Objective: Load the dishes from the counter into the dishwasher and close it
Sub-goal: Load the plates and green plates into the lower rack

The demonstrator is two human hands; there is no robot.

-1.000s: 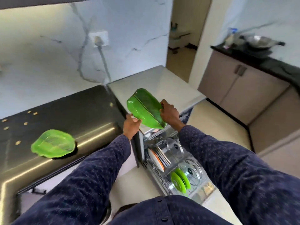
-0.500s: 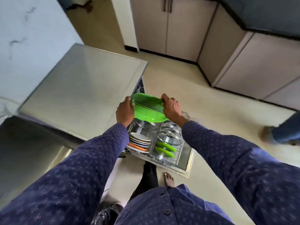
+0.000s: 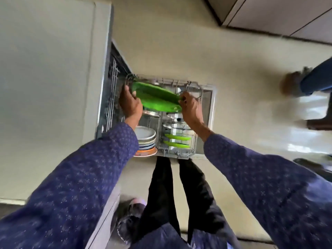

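Currently in hand: one green dish, leaf-shaped, held tilted over the far end of the pulled-out dishwasher rack. The left hand grips its left end, fingers curled around the edge; the right hand pinches its right end, thumb on top. Whether the dish already touches the rack wires cannot be told.

Rack contents, left side: a row of plates standing on edge, white ones behind, an orange-rimmed one nearest. Right side: two small green plates on edge, with shiny steel lids just beyond them, partly under the right hand.

Surroundings: pale dishwasher top at left, its dark opening beside the left hand. Both sleeves dark blue with a small printed pattern. Black trouser legs stand below the rack. Beige floor. At the right edge, blurred, another person's foot and blue trouser leg. Cabinet fronts at upper right.
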